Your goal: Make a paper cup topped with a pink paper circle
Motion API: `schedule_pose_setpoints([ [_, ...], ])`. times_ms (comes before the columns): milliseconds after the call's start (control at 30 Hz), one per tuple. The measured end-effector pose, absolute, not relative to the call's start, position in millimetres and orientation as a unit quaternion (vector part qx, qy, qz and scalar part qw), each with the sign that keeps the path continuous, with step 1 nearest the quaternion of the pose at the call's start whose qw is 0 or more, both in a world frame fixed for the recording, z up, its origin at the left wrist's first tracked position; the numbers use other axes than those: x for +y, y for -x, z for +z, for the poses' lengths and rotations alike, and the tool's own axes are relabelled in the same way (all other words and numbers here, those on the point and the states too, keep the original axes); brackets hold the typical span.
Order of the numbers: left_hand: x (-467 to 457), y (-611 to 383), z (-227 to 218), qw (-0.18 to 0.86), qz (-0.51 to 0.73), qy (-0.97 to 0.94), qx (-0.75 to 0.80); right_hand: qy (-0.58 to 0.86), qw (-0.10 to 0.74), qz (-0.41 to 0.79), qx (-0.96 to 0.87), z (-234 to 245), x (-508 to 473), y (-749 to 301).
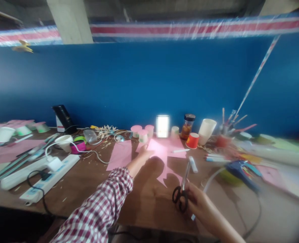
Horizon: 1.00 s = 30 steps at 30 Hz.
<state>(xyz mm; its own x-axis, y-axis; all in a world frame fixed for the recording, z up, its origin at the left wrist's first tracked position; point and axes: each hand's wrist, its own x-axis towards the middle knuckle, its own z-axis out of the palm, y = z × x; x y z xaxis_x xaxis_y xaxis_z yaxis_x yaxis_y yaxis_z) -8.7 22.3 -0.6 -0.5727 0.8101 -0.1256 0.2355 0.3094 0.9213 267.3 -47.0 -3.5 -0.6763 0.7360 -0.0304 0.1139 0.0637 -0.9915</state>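
Note:
My left hand [144,152] reaches forward over the table, its fingers closed at the edge of a sheet of pink paper [159,148]. Part of that sheet is cut away, and a ragged strip hangs from it toward me. Near the front of the table, my right hand [193,197] grips black-handled scissors [183,189], blades pointing up and away. The blades look shut and stand apart from the paper. Beyond my left hand are several small cups with pink round tops [143,135]. A white pen [181,151] lies across more pink paper.
Power strips [49,180] with plugs and cords lie at left, near a white cup [64,143]. Another pink sheet [119,155] lies left of my hand. A red paper cup [192,140] and lidded jar [187,126] stand behind. At right lies a blue glue gun [241,172].

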Motion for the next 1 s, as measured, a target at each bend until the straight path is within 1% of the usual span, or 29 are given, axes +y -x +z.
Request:
schedule_pose_setpoints([
  [167,-4,6,-1,0.371,0.519,-0.308,0.706,0.349,0.23,0.5,-0.758,-17,-47,-262],
  [233,-11,5,-2,0.387,0.54,-0.284,0.692,0.355,0.228,0.478,-0.77,-21,-49,-256],
  [400,-20,4,-4,0.414,0.584,-0.241,0.656,0.367,0.234,0.476,-0.764,-27,-57,-241],
  [600,-19,4,-11,0.431,0.604,-0.26,0.618,0.357,0.245,0.494,-0.754,-24,-59,-232],
  [667,-16,3,-14,0.428,0.607,-0.264,0.615,0.355,0.234,0.487,-0.763,-18,-58,-232],
  [867,-1,-2,-24,0.408,0.625,-0.286,0.601,0.361,0.183,0.383,-0.831,1,-48,-230],
  [1000,9,-8,-27,0.411,0.636,-0.298,0.581,0.338,0.171,0.429,-0.82,7,-46,-228],
])
